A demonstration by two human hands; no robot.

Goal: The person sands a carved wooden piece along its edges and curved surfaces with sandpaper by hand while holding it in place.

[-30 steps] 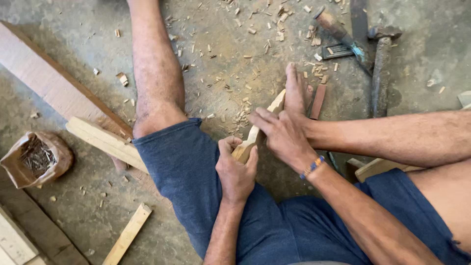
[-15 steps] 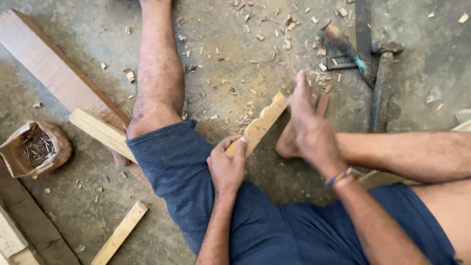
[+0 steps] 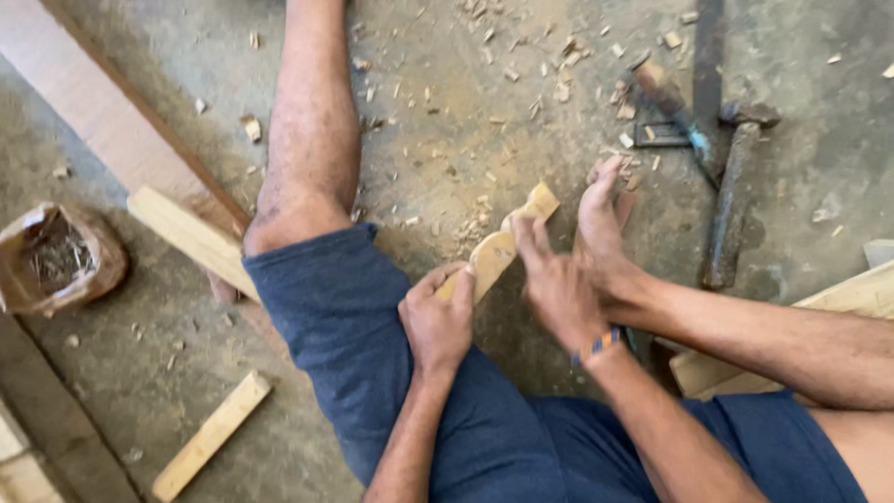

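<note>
- The pale, curved carved piece of wood lay slanted across the person's thigh, its far end pointing out over the chip-strewn concrete floor.
- The left hand was wrapped around its near end, fingers closed tight on it.
- The right hand, with a coloured band at the wrist, had come back onto the wood since half a second before, when it was lifted clear; its fingers now lay pressed along the upper edge, narrow rather than spread. That looked like a return to working the surface.
- A bare foot rested just beside the wood's far end, touching or nearly so.
- A rusty dark metal hammer and a chisel-like tool lay near on the right.
- A light wooden batten and a brown torn paper bag of nails sat well apart on the left, leaving open floor ahead.
</note>
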